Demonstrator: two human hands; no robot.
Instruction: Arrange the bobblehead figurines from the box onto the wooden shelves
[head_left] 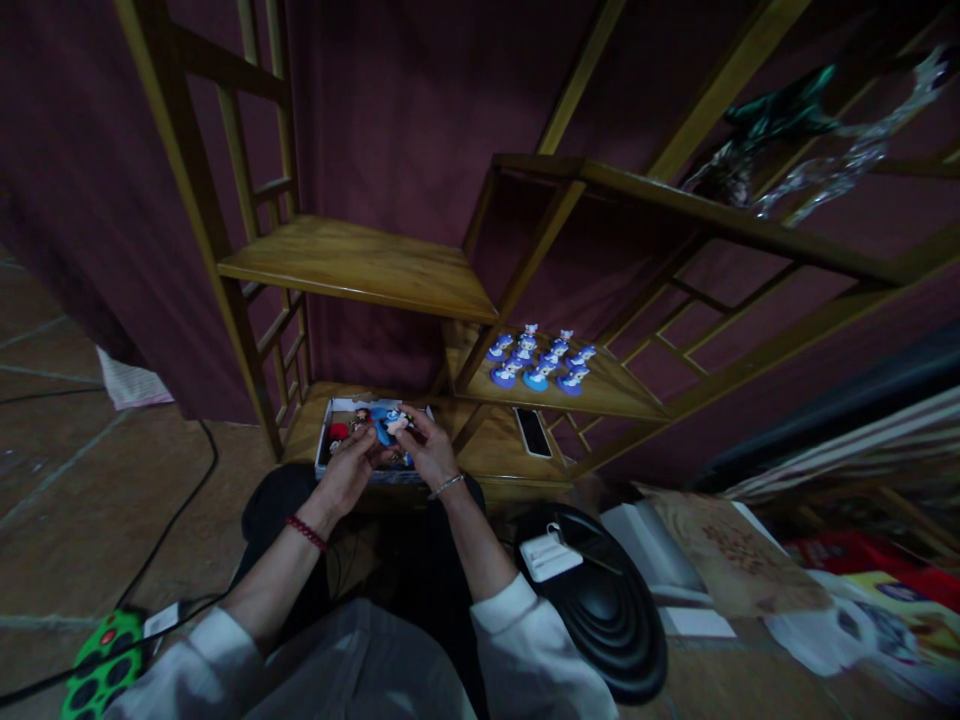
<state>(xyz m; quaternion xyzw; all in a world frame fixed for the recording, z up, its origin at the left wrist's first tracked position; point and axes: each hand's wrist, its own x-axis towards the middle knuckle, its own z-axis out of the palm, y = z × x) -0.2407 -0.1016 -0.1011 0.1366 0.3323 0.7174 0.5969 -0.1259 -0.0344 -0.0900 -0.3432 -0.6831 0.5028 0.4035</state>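
Observation:
A small blue and white figurine (393, 424) is held between my two hands, above an open box (324, 440) on the low wooden shelf. My left hand (351, 466) grips the figurine's blue part from the left. From the right, the fingers of my right hand (429, 446) close on its pale upper part. Inside the box lie other small figures, among them a red one (339, 432); my hands hide part of them. To the right, several purple and blue figurines (540, 374) stand in rows on a wooden shelf (615, 392).
A phone (533, 432) lies on the low shelf. Over the box juts a higher shelf board (360, 265). At right are a black round stool (600, 620) with a white case (551, 556), and bags. Cables and a green-black device (105, 660) lie at left.

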